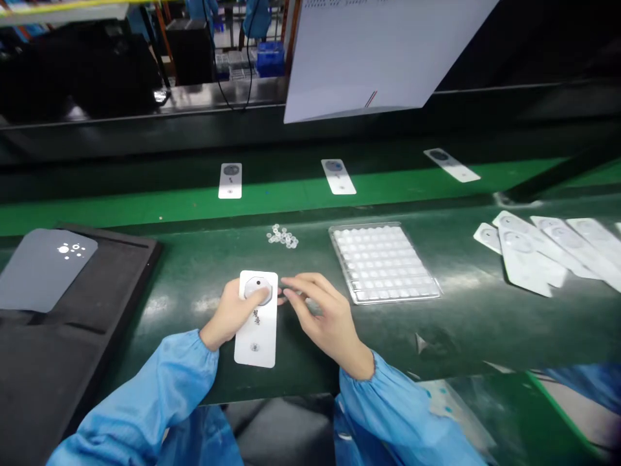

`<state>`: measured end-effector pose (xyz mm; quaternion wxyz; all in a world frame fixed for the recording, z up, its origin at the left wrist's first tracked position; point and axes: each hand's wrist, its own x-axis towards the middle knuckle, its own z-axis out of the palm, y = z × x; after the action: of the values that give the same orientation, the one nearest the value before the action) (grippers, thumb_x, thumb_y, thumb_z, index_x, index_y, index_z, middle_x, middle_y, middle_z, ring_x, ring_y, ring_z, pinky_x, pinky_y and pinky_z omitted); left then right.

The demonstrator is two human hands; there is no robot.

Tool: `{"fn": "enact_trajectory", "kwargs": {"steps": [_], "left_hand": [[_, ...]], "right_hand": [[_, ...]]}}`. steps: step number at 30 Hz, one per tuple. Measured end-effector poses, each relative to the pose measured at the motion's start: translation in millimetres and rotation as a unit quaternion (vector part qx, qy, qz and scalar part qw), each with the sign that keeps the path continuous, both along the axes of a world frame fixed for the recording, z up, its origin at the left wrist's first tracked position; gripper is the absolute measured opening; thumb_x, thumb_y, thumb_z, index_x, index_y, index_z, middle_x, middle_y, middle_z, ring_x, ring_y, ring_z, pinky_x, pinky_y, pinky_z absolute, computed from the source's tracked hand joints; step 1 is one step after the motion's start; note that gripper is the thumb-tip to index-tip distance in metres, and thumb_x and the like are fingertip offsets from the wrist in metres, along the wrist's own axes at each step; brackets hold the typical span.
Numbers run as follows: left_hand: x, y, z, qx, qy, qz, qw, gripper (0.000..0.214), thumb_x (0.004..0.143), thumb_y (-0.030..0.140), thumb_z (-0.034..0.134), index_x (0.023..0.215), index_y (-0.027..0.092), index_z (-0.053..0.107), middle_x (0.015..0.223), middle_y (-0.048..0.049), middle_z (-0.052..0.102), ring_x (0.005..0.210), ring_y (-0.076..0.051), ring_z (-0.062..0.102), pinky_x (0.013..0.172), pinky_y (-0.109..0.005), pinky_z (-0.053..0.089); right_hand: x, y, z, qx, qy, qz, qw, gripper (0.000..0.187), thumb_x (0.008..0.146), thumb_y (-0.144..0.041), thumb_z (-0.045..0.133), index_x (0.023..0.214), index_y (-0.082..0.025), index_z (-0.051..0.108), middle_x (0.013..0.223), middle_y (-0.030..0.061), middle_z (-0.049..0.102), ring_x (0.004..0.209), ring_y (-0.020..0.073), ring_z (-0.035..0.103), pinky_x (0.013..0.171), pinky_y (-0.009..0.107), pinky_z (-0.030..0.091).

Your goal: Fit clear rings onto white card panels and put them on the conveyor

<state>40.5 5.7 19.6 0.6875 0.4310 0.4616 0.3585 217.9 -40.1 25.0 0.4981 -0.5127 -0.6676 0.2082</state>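
Note:
My left hand (235, 314) holds a white phone-shaped panel (255, 356) upright, thumb pressed on the round grey camera-ring area near its top. Dark lettering and a small round mark show below that. Just right of the panel's upper edge is my right hand (323, 314), its thumb and index fingertips drawn together in a pinch. Whatever may be between them is too small to make out. Beyond the hands lies a little pile of small clear rings (282, 237). Right of it, a clear plastic tray (395, 298) carries rows of small white round pieces.
Several similar white panels (524, 259) lie overlapped at the right. Along the green strip (286, 197) rest three more panels (338, 177). A black foam tray (43, 369) with a grey phone-shaped sheet (43, 272) stands left. A white board (373, 58) hangs above the bench.

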Motion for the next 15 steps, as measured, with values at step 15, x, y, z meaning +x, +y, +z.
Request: {"fn": "enact_trajectory", "kwargs": {"steps": [15], "left_hand": [[-1, -5, -7.1, 0.083, 0.076, -0.004, 0.994, 0.023, 0.081, 0.033, 0.071, 0.088, 0.011, 0.072, 0.072, -0.002, 0.066, 0.064, -0.013, 0.057, 0.057, -0.022, 0.046]], "right_hand": [[-9, -2, -12.9, 0.072, -0.246, 0.022, 0.966, 0.037, 0.098, -0.003, 0.051, 0.125, -0.019, 0.07, 0.104, 0.0094, 0.071, 0.09, 0.0199, 0.07, 0.073, 0.03, 0.059]]}}
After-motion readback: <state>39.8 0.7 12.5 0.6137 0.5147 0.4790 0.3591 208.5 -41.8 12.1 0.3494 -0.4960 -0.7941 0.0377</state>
